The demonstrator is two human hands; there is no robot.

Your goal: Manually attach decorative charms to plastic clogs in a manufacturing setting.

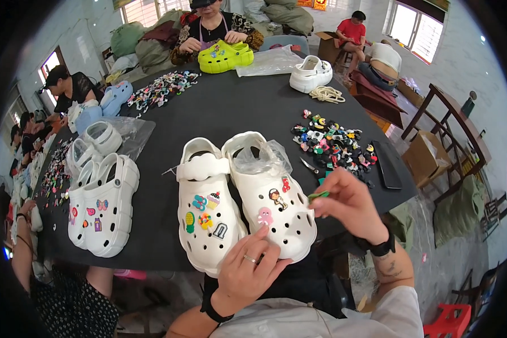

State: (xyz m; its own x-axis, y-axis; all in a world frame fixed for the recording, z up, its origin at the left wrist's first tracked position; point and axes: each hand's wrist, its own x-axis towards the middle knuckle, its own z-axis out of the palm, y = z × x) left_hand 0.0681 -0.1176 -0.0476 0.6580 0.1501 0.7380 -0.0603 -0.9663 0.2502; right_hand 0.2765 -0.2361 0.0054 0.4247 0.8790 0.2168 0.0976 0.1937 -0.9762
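Observation:
My right hand (349, 203) pinches a small green shoe charm (319, 196) between thumb and fingertips, just above the side of a white clog (293, 231). Across that clog's toe lies my left hand (248, 270), its fingers spread and the index fingertip by a pink octopus-shaped charm (265, 215). A cartoon-figure charm (277, 199) and a red stocking-shaped charm (285, 184) sit higher on the same clog. Crumpled clear plastic (267, 160) fills its opening. Close on its left stands another white clog (205, 194), carrying several charms, including a cupcake and a pineapple.
Loose charms (332, 141) lie heaped at the right, beside scissors (308, 167) and a black phone-like slab (387, 164). White clogs with charms (104, 208) stand at left. Across the dark table (236, 107), a person handles a lime-green clog (225, 57). Others sit along the left side.

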